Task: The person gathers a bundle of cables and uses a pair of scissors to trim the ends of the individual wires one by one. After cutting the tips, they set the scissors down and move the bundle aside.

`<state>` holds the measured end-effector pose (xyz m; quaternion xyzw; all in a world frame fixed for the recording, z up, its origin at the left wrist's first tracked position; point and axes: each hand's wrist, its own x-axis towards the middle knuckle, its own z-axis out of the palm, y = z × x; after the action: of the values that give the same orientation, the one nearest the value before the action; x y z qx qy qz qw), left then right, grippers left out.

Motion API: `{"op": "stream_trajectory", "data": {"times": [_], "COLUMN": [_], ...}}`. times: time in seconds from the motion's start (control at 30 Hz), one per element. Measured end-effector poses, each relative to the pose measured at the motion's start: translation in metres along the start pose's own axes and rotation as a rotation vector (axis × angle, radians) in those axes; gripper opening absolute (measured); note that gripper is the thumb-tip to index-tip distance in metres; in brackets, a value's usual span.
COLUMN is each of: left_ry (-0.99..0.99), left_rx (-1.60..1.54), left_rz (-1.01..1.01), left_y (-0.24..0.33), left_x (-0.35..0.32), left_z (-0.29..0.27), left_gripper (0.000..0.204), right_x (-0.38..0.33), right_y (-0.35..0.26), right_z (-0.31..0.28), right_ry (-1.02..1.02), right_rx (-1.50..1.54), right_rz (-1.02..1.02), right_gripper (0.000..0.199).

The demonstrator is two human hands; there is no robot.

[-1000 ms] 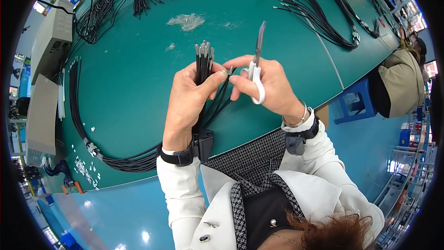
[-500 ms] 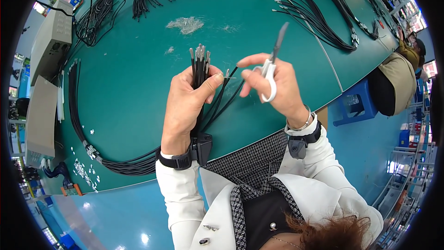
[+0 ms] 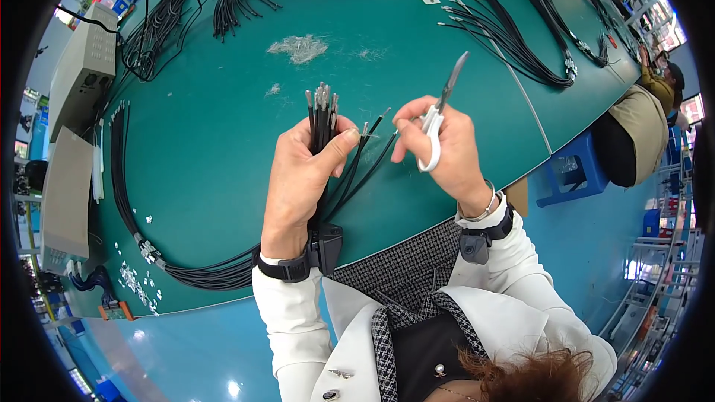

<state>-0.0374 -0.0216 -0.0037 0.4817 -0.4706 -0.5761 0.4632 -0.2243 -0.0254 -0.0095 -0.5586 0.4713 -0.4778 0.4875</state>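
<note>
Left hand closed around bundle of black cables, ends upright above fist. Right hand just beside, fingers curled through scissors, blades shut, pointing away. Beyond: wire scraps on green table.

Single head-worn fisheye view, looking steeply down from close above hands onto green counter; rim bends, probably distorting far edges.

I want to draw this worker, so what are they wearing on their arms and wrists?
Both arms have white sleeves. The left hand is bare, with a black strap around the wrist carrying a small black box. The right hand is bare too, with a thin silver bracelet and another black strap with a box below it.
</note>
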Motion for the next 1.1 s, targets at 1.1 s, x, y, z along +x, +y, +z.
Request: {"op": "stream_trajectory", "data": {"times": [1.1], "left_ry": [0.031], "left_rx": [0.05], "left_rz": [0.041], "left_y": [0.0], "left_x": [-0.001], "left_z": [0.002], "left_gripper": [0.009], "right_x": [0.0], "right_y": [-0.006], "right_z": [0.003], "right_ry": [0.022], "right_rx": [-0.056], "right_rz": [-0.04], "right_gripper": [0.009]}}
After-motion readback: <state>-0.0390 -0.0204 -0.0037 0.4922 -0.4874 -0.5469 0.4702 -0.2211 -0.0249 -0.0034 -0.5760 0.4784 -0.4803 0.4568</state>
